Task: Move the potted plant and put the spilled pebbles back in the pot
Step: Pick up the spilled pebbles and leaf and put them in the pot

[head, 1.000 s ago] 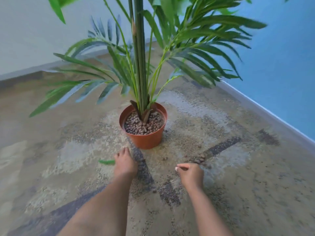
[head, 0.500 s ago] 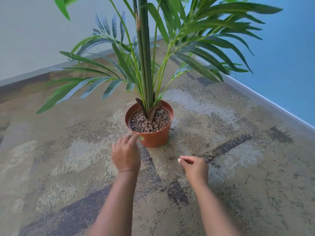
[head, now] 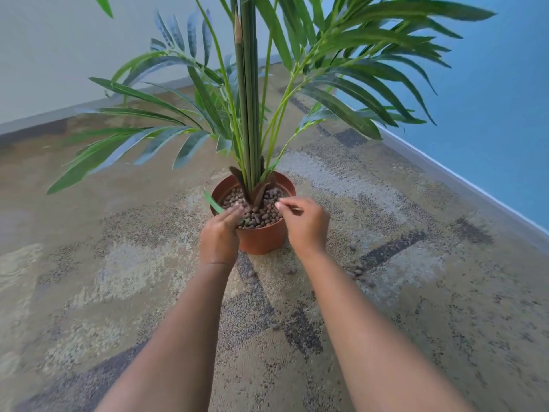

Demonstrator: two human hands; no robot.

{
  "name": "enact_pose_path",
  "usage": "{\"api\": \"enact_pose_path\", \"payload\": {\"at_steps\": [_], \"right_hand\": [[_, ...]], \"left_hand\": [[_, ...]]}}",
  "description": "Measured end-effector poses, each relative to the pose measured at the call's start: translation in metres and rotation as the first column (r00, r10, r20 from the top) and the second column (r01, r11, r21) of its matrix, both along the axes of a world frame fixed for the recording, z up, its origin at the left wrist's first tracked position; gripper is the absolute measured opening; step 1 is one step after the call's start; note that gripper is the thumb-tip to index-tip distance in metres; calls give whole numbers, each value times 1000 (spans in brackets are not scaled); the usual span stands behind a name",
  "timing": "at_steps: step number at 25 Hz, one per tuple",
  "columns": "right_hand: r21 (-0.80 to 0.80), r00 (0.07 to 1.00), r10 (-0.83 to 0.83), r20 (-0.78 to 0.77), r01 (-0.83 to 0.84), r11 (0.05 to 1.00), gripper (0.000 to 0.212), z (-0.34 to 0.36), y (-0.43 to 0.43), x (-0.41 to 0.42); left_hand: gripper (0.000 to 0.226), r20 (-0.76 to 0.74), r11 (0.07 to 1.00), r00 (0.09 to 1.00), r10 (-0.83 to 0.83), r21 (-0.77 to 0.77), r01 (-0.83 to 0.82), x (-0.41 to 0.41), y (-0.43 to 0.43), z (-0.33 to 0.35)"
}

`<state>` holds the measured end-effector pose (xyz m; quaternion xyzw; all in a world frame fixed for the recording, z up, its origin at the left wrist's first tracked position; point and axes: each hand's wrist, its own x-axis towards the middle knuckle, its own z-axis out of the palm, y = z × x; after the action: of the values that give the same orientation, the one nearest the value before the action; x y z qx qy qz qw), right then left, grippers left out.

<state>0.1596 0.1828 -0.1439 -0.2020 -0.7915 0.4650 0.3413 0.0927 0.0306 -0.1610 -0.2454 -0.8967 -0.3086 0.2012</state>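
The potted plant (head: 255, 215) stands on the carpet (head: 124, 263) near the room's far corner, and we have both hands over its pebble bed. Our left hand (head: 220, 236) reaches in with loose fingers beside a fallen leaf (head: 213, 201); whether it holds anything we cannot tell. Our right hand (head: 306, 223) is pinched, apparently to drop pebbles in. Spilled pebbles (head: 358, 270) remain to the right.

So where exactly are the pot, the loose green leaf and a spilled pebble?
pot (head: 261, 240): head view, bare front wall.
loose green leaf (head: 213, 202): head view, mid-blade, at the pot's left rim.
spilled pebble (head: 352, 246): head view, on the carpet.
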Motion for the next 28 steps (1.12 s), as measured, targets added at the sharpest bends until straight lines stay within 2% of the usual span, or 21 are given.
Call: {"api": "enact_pose_path", "payload": {"at_steps": [2, 4, 6, 7, 9, 11, 14, 16, 18, 21, 23, 25, 28], "right_hand": [[93, 993, 80, 88, -88, 992, 17, 1, 4, -15], [107, 995, 71, 74, -79, 991, 17, -9, 11, -15], [16, 997, -62, 52, 62, 998, 16, -31, 23, 3], [-48, 983, -156, 98, 161, 986, 16, -46, 31, 16], [-121, 919, -245, 308, 293, 948, 13, -76, 52, 36], [-85, 865, -180, 469, 247, 965, 16, -99, 65, 42], [-46, 862, -67, 503, 105, 993, 22, -107, 67, 23], [-21, 861, -15, 509, 30, 999, 24, -107, 62, -1], [35, 840, 34, 541, -63, 997, 27, -111, 59, -28], [143, 814, 92, 573, -210, 967, 19, -117, 56, -62], [133, 795, 137, 590, -263, 956, 17, -124, 57, -75], [104, 782, 158, 603, -274, 956, 20, -127, 60, -80], [-35, 858, 116, 501, -114, 993, 17, -117, 57, -64]], "left_hand": [[52, 14, 999, 999, 39, 30, -39, 6, 1, -9], [56, 49, 988, 990, 133, 75, -136, 24, -1, -24], [47, 182, 945, 949, 257, 158, -286, 57, -3, -45], [43, 274, 936, 925, 262, 162, -313, 73, -4, -60], [37, 396, 974, 901, 176, 60, -217, 99, -7, -89], [36, 492, 981, 858, 145, 40, -189, 103, -10, -113], [36, 630, 924, 749, 205, 127, -360, 95, -9, -121], [43, 661, 915, 719, 212, 124, -384, 91, -6, -122], [47, 648, 908, 735, 198, 160, -387, 89, -5, -124], [45, 624, 889, 748, 224, 184, -419, 87, -3, -132], [41, 630, 873, 734, 253, 177, -454, 86, -2, -135], [39, 624, 867, 735, 265, 179, -465, 83, 0, -137], [42, 620, 863, 725, 300, 146, -483, 81, 0, -135]]}}
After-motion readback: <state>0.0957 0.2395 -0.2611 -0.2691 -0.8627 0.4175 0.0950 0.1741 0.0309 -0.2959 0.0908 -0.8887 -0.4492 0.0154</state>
